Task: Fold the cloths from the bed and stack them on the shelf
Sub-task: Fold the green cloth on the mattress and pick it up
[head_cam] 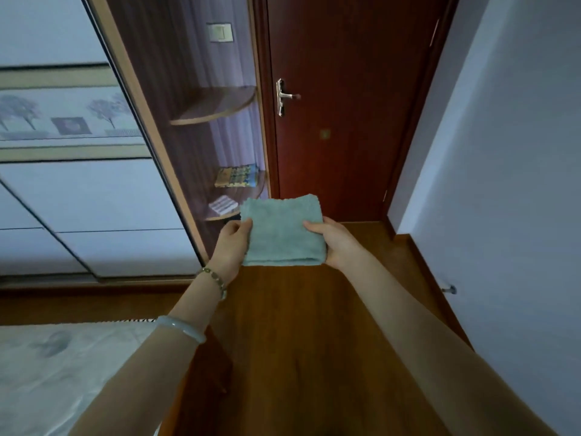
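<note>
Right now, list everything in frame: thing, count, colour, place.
green cloth: 1, pale green, folded, held in the air before the shelves
shelves: 3, brown wood, curved, left of the door
patterned cloth: 1, yellow and blue, folded, on the middle shelf
striped cloth: 1, white with dark stripes, on the lowest shelf
door: 1, red-brown, straight ahead
door handle: 1, silver, door's left edge
light switch: 1, pale, above the shelves
wardrobe: 1, white sliding panels, left
bed: 1, white, lower left
floor: brown wood
bracelets: 2, beaded and pale bangle, left arm
left hand: grips the cloth's left edge
right hand: grips its right edge
</note>
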Demonstrator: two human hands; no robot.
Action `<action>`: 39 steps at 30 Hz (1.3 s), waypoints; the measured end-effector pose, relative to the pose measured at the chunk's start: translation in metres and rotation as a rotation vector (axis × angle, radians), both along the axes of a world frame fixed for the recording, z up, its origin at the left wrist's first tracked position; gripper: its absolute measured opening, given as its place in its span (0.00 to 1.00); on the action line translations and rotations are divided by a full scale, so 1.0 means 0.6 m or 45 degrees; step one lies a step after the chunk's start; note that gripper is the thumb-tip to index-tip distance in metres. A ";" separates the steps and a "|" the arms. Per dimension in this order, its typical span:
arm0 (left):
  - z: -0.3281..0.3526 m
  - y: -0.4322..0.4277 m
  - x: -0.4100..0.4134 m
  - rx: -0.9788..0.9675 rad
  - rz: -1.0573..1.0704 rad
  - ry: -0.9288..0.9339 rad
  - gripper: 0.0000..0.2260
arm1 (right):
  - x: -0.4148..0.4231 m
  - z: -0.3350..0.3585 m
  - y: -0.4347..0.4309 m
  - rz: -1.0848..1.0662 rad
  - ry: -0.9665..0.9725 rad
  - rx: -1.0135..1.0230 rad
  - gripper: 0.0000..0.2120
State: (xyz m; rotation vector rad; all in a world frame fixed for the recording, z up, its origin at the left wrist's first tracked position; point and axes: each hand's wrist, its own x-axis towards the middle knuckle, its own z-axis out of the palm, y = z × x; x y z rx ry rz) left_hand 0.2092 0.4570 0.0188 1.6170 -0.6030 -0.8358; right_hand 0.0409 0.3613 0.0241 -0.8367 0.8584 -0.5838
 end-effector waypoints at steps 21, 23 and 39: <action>-0.136 -0.565 0.160 0.001 0.363 0.122 0.12 | 0.208 -0.106 -0.628 0.332 0.144 0.119 0.16; -0.148 -0.596 0.177 0.041 0.417 0.108 0.12 | 0.235 -0.114 -0.671 0.372 0.173 0.125 0.17; -0.368 -0.856 0.502 0.267 0.750 0.171 0.06 | 0.622 -0.325 -0.978 0.664 0.359 0.169 0.20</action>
